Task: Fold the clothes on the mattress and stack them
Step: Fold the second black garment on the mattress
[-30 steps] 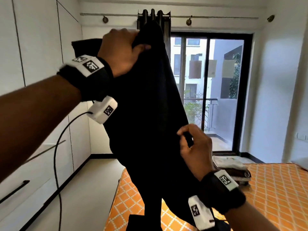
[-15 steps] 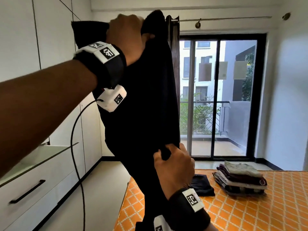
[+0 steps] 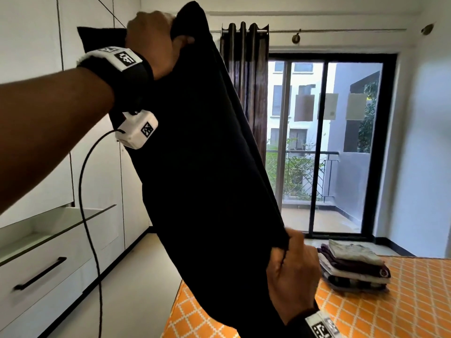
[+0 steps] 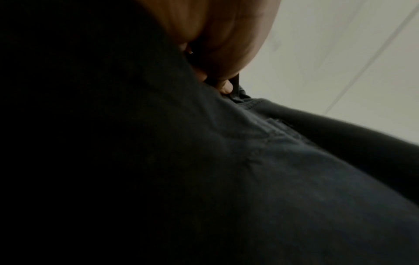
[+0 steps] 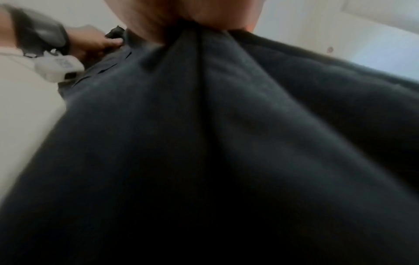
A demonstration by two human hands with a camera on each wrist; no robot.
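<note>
A black garment hangs in the air in front of me, stretched between both hands. My left hand grips its top edge high at the upper left. My right hand grips the garment's right edge lower down, fingers curled round the cloth. Dark fabric fills the left wrist view, with fingers pinching it. In the right wrist view the gathered cloth runs up into my palm. A stack of folded clothes lies on the orange patterned mattress.
White wardrobe doors and a drawer unit line the left wall. A dark curtain hangs beside the glass balcony door. A black cable hangs from my left wrist. Floor runs between drawers and mattress.
My left hand lifted the garment's top higher. My right hand slid down and to the right along the edge, pulling the cloth taut. The head view turned, showing more of the folded stack.
</note>
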